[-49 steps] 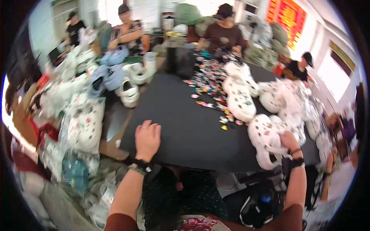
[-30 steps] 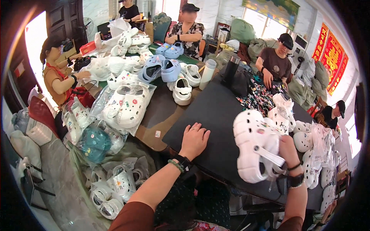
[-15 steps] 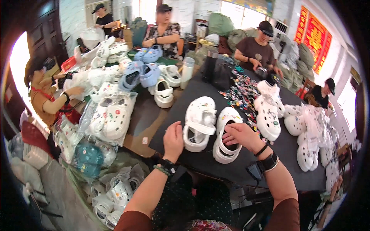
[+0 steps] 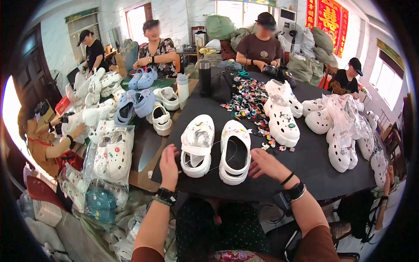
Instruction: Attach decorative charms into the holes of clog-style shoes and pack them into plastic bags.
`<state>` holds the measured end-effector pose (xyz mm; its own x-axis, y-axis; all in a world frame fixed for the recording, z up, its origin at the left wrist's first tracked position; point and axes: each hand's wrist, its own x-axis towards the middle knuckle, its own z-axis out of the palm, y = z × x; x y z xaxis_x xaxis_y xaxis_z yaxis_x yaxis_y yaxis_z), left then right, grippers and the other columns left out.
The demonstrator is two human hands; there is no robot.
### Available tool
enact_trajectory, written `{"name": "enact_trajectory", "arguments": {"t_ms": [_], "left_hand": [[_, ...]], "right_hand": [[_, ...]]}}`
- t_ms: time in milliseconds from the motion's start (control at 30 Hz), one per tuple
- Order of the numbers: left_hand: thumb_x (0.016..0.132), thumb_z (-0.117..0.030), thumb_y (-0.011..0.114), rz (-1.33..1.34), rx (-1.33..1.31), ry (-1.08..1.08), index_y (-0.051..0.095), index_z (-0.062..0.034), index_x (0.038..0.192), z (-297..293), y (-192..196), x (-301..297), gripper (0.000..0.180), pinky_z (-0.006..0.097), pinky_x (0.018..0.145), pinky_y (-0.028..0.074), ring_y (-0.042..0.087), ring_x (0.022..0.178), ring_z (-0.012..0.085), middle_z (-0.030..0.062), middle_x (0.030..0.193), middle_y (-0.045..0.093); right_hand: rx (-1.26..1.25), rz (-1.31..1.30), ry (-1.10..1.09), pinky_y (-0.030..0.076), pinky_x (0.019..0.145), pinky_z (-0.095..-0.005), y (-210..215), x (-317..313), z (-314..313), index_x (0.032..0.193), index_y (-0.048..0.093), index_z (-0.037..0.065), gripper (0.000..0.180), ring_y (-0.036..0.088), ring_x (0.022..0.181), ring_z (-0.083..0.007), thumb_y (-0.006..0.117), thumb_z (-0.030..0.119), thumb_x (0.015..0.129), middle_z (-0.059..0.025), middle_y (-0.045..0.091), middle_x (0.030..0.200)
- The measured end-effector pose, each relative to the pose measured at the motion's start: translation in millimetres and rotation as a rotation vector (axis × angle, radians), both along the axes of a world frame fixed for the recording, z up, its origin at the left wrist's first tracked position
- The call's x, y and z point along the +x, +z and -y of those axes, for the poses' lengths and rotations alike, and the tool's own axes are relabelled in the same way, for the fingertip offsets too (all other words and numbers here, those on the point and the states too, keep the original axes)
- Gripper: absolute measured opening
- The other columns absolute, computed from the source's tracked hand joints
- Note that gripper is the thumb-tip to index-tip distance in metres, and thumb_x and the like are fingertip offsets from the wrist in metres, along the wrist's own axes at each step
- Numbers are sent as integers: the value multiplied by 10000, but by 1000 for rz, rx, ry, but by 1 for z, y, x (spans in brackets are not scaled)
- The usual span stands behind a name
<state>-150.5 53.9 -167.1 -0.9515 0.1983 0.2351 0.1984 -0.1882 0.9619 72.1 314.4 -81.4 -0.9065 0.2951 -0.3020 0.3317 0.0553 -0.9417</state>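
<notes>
Two white clogs stand side by side before me on the black table. The left clog (image 4: 197,150) has its strap across the opening and crumpled clear plastic inside. Small coloured charms dot the toe of the right clog (image 4: 235,153), whose dark insole shows. A thin cord or loop runs between the pair. My left hand (image 4: 169,165) is open beside the left clog's outer side, holding nothing. On the other side, my right hand (image 4: 267,164) is open with fingers spread, close to the right clog's heel; whether it touches is unclear.
Loose colourful charms (image 4: 248,100) lie beyond the pair. White clogs (image 4: 283,124) and plastic-wrapped ones (image 4: 338,148) stand to the right. Leftward are blue clogs (image 4: 125,107), bagged clogs (image 4: 111,153) and a white bottle (image 4: 183,91). A black flask (image 4: 204,78) stands farther back. Several people work around.
My right hand has come out of the right clog's opening to its right side. My left hand has moved off the left clog. The view has shifted.
</notes>
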Motion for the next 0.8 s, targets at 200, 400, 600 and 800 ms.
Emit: {"name": "enact_trajectory", "arguments": {"t_ms": [200,400,600,800], "left_hand": [[921,-286,614,-469,-639,-117,561,25,1239,-16,121,8,448,375,973,446,590,1098,318,211,1213,597],[722,-320,721,-750,-1249,-24,573,-27,1254,-44,123,-3,625,486,1043,389,443,1255,431,269,1350,455],[632,-312,769,-698,-1253,-22,547,-33,1260,-51,114,-10,722,496,1042,385,394,1271,431,224,1330,418],[640,-275,797,-763,-1219,83,613,-50,1003,-50,91,-5,465,484,912,423,504,1110,373,168,1115,510]], "right_hand": [[-118,-77,-28,590,750,-324,-21,-19,35,1303,291,-59,525,694,840,-240,531,302,1006,-176,635,970],[209,-213,127,536,842,-328,-46,-48,88,1390,137,-131,835,647,1002,-239,682,285,915,-216,616,1098],[29,-294,227,498,963,-364,-41,-52,115,1361,-225,-203,1152,583,1157,-342,702,281,878,-319,512,1264],[278,-38,686,505,913,-306,-15,-49,76,1398,-232,-141,1082,650,1046,-254,639,300,933,-240,648,1139]]}}
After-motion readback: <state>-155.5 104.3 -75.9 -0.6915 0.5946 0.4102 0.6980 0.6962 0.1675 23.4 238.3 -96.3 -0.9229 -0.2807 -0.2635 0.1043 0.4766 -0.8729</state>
